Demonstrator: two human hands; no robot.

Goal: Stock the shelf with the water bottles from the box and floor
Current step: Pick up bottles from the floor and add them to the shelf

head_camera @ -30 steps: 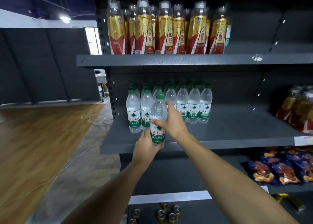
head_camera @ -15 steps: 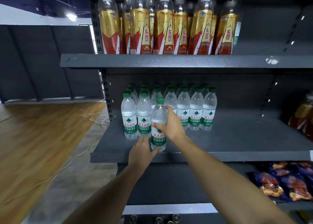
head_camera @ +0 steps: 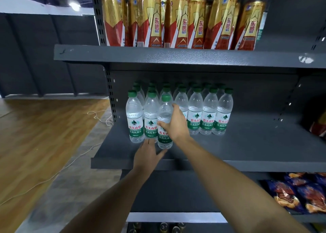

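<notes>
My right hand (head_camera: pixel 176 125) grips a clear water bottle (head_camera: pixel 164 114) with a green cap and green label, standing upright on the dark grey middle shelf (head_camera: pixel 247 148), just in front of the row. My left hand (head_camera: pixel 148 153) rests at the bottle's base, fingers spread, touching the bottom of it. Several more water bottles (head_camera: pixel 208 116) of the same kind stand in rows behind and to both sides on that shelf. The box and the floor bottles are out of sight.
Gold and red drink bottles (head_camera: pixel 178 19) fill the upper shelf. Blue snack bags (head_camera: pixel 296 194) lie on the lower shelf at right. The right half of the middle shelf is bare. A white cable (head_camera: pixel 98 116) runs over the wooden floor at left.
The bottle went from above the shelf's front edge down onto the shelf and inward toward the row. My left hand slid from around its lower part to its base. The camera came closer.
</notes>
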